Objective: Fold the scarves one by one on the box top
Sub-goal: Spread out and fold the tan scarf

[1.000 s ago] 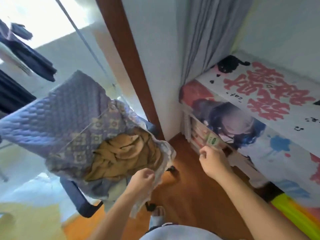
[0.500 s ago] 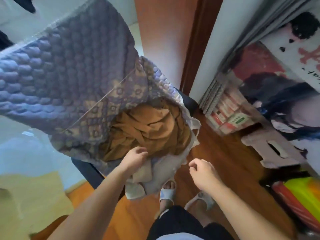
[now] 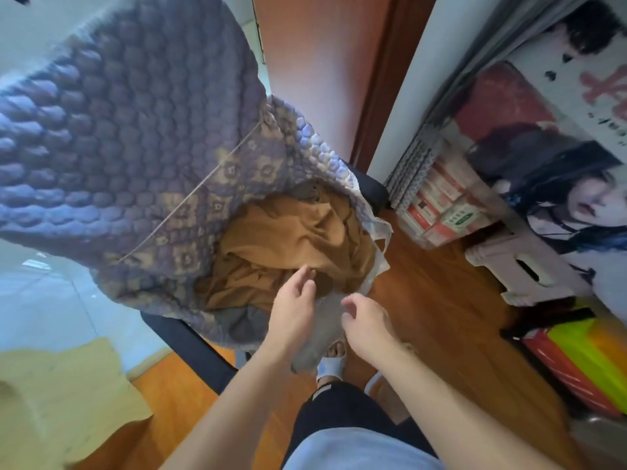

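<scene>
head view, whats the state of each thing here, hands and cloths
left hand: open, fingers over the brown scarf
right hand: fingers loosely curled beside the grey cloth, grip unclear
brown scarf: crumpled, unfolded, on the chair
grey cloth: hanging off the chair's front edge
quilted cover: draped over the chair back

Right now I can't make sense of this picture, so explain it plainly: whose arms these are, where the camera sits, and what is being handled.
This is one view from a camera worn on a person's head, looking down past their body. No machine here, just two bare arms. The left hand reaches with relaxed fingers over a crumpled brown scarf piled on a chair under a quilted purple cover. The right hand hovers beside it at a grey cloth; neither hand plainly has a grip on anything. The printed box top is on the right.
</scene>
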